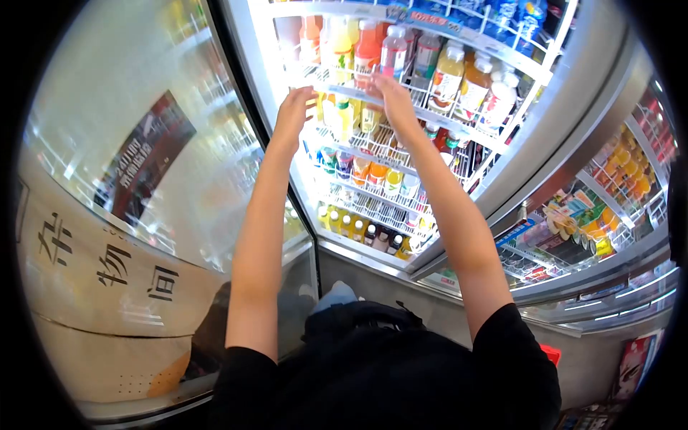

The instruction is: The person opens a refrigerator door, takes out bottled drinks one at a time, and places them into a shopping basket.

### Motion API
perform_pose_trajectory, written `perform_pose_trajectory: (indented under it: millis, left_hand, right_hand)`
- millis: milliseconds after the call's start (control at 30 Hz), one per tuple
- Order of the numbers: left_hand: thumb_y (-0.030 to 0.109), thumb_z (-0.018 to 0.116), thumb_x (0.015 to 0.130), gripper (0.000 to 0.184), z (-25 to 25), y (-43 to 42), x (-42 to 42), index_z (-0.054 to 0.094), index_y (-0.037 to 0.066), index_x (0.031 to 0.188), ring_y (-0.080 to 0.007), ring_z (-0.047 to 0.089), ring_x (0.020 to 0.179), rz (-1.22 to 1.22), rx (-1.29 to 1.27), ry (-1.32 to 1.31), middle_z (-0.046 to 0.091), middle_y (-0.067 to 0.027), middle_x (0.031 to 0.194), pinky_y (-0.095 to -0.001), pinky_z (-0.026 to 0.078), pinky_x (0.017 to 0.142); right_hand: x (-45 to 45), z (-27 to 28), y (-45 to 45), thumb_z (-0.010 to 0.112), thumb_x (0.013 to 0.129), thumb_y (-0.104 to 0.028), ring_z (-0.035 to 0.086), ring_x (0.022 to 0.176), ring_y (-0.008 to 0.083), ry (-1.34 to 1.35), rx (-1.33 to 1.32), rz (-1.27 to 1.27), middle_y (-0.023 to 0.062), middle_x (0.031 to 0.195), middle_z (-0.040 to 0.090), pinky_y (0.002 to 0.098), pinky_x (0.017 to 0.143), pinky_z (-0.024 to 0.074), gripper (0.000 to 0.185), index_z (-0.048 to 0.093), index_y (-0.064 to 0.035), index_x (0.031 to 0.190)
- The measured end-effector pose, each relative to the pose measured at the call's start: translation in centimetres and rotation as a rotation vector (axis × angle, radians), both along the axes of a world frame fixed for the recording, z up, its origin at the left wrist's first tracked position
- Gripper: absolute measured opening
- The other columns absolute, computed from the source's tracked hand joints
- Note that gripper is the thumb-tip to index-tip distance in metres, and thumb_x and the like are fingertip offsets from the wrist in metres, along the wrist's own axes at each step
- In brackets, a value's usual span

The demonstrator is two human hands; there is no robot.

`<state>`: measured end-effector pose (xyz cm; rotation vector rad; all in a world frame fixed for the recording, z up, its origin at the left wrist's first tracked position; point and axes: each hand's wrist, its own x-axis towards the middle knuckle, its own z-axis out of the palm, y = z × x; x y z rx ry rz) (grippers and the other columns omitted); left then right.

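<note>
In front of drink bottles [447, 77]
Left hand [292, 115] is half open, empty; right hand [394, 102] curves near pink bottle [368, 49], its grip I cannot tell.

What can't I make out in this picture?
Head view:
Right hand: blur hides whether its fingertips touch a bottle.
Blue packages: tops cut off by the upper edge.
Red object: partly hidden behind the black shirt.
Bottle labels: fine print too small to read.
</note>
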<state>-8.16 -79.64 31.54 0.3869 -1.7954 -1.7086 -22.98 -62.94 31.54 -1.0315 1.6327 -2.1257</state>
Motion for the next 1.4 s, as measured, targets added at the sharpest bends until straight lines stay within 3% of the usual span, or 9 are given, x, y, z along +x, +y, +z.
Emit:
perform_pose_trajectory:
  millis: [333,433,700,800,900,1000,1133,1167,1400]
  left_hand:
    - [0.046,0.030,0.100,0.061,-0.2,-6.3,-8.3,0.047,0.003,0.140,-0.0275,0.042,0.134,-0.012,-0.178,0.130,0.051,-0.0167,0.141,-0.0417,0.029,0.111]
    - [0.049,0.027,0.100,0.066,-0.3,-7.6,-11.9,0.044,0.003,0.143,-0.0264,0.040,0.136,-0.045,-0.120,0.141,0.049,-0.0162,0.143,-0.0409,0.025,0.114]
    - [0.053,0.022,0.101,0.071,-0.7,-12.7,-19.6,0.040,-0.001,0.144,-0.0279,0.038,0.137,-0.021,-0.056,0.162,0.046,-0.0182,0.144,-0.0411,0.021,0.116]
    - [0.053,0.020,0.101,0.073,-0.9,-14.9,-21.3,0.038,-0.002,0.145,-0.0294,0.035,0.139,0.004,-0.202,0.128,0.048,-0.0201,0.143,-0.0409,0.020,0.116]
    - [0.053,0.018,0.101,0.071,0.0,-14.6,-21.4,0.041,0.002,0.145,-0.0296,0.030,0.142,-0.066,-0.025,0.036,0.044,-0.0188,0.146,-0.0420,0.014,0.118]
    - [0.054,0.021,0.101,0.070,0.0,-15.2,-21.3,0.043,0.004,0.144,-0.0277,0.028,0.144,-0.193,-0.165,-0.088,0.039,-0.0152,0.151,-0.0434,0.012,0.118]
    - [0.051,0.034,0.100,0.063,-1.3,-15.9,-22.3,0.044,0.009,0.146,-0.0258,0.026,0.144,-0.076,-0.152,-0.145,0.037,-0.0109,0.153,-0.0443,0.016,0.117]
    - [0.057,0.041,0.095,0.069,-2.2,-16.4,-22.7,0.042,0.010,0.146,-0.0312,0.016,0.143,-0.089,-0.110,-0.105,0.037,-0.0187,0.149,-0.0447,0.018,0.115]
    - [0.052,0.036,0.100,0.065,-3.5,-16.4,-20.2,0.038,0.007,0.148,-0.0313,0.015,0.145,-0.214,-0.263,0.055,0.036,-0.0184,0.152,-0.0438,0.019,0.116]
  right_hand:
    - [-5.5,-0.6,-8.0,0.050,0.098,-0.029,0.062,0.106,0.0215,0.059,0.101,-0.033,0.0156,0.124,0.060,0.0327,0.077,0.0561,0.051,0.046,-0.0003,0.140]
    - [-7.2,-1.0,-10.4,0.050,0.096,-0.029,0.065,0.092,0.0198,0.279,0.214,-0.145,0.0129,0.134,0.054,0.0274,0.077,0.0532,0.056,0.040,-0.0007,0.144]
    - [-12.5,-3.3,-16.8,0.048,0.093,-0.019,0.065,0.087,0.0158,0.351,0.171,-0.185,0.0130,0.132,0.058,0.0259,0.068,0.0497,0.055,0.039,-0.0004,0.144]
    - [-11.8,-2.7,-17.1,0.051,0.086,-0.020,0.061,0.108,0.0402,0.437,0.324,-0.329,0.0287,0.118,0.061,0.0443,0.098,0.0444,0.058,0.045,0.0015,0.139]
    - [-11.9,-2.5,-17.9,0.049,0.089,-0.012,0.066,0.088,0.0179,0.526,0.408,-0.389,0.0150,0.114,0.065,0.0306,0.075,0.0507,0.050,0.044,0.0030,0.136]
    - [-12.6,-2.4,-18.8,0.050,0.088,-0.011,0.065,0.086,0.0177,0.422,0.405,-0.414,0.0161,0.109,0.066,0.0319,0.077,0.0499,0.050,0.045,0.0025,0.136]
    - [-12.2,-1.8,-18.2,0.050,0.087,-0.010,0.065,0.084,0.0181,0.384,0.408,-0.408,0.0165,0.107,0.067,0.0313,0.080,0.0492,0.046,0.049,0.0026,0.131]
    - [-11.8,-1.6,-17.8,0.050,0.087,-0.010,0.064,0.085,0.0181,0.399,0.412,-0.417,0.0166,0.107,0.067,0.0308,0.081,0.0489,0.044,0.051,0.0023,0.129]
    - [-8.5,-1.0,-15.5,0.051,0.085,-0.009,0.064,0.104,0.0265,0.563,0.291,-0.422,0.0224,0.118,0.064,0.0329,0.088,0.0485,0.059,0.043,-0.0047,0.143]
